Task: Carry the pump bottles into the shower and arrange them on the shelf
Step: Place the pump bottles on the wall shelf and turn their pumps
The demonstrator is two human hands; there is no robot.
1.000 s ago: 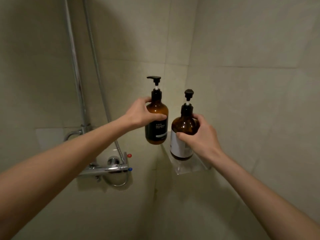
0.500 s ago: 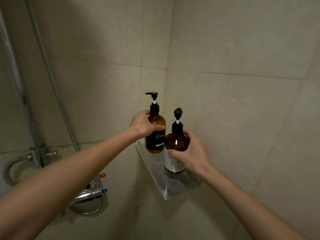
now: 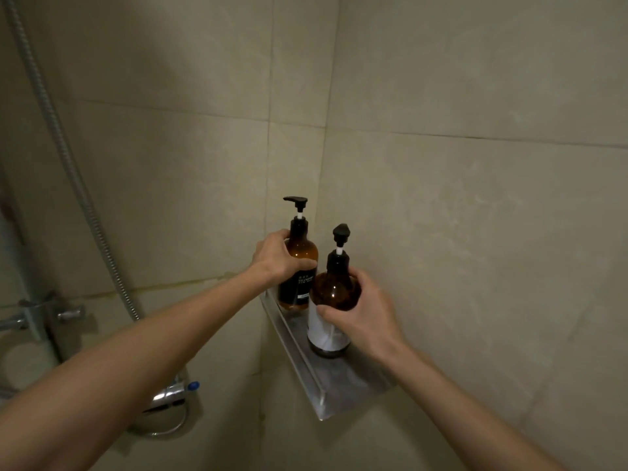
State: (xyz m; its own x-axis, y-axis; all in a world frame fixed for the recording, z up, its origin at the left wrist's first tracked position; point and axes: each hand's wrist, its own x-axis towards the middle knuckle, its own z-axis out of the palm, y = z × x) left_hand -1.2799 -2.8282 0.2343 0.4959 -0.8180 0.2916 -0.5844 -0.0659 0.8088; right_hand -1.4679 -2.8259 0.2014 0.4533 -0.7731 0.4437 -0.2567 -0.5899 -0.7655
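Left hand point(image 3: 277, 258) clasps black-labelled bottle point(image 3: 299, 266); right hand point(image 3: 365, 317) clasps white-labelled bottle point(image 3: 331, 311), both upright on the shelf point(image 3: 343, 382).

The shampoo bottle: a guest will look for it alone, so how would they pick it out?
Find the clear shelf in the corner of the tiled shower, right of the tap. Two brown pump bottles stand on it. The shampoo bottle, under the left hand, is deepest in the corner and has a black label, whereas the nearer bottle, under the right hand, has a white one.
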